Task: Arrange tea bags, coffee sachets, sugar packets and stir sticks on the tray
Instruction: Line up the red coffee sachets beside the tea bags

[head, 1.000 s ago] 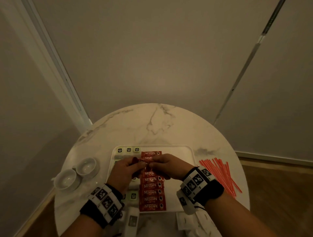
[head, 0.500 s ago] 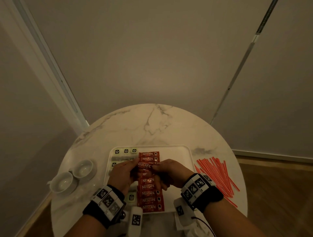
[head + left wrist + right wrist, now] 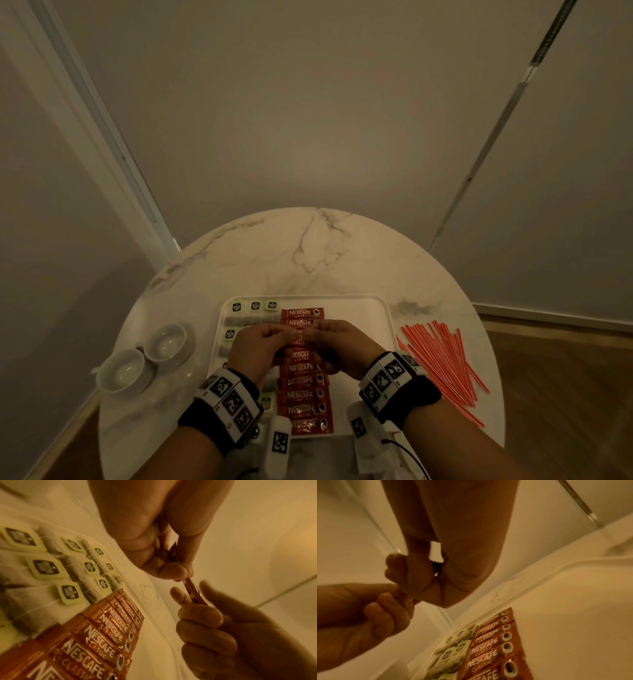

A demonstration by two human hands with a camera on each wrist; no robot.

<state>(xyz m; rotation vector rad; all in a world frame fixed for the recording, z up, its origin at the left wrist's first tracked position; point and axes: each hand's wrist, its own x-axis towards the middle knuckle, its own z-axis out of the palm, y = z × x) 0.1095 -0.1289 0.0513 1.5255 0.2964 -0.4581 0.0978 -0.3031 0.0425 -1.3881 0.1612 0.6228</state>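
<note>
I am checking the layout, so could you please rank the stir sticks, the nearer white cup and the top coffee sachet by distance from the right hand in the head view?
From the right hand:
1. Top coffee sachet, just beyond the hand on the tray.
2. Stir sticks, on the table to the right.
3. Nearer white cup, far left, past the left hand.
</note>
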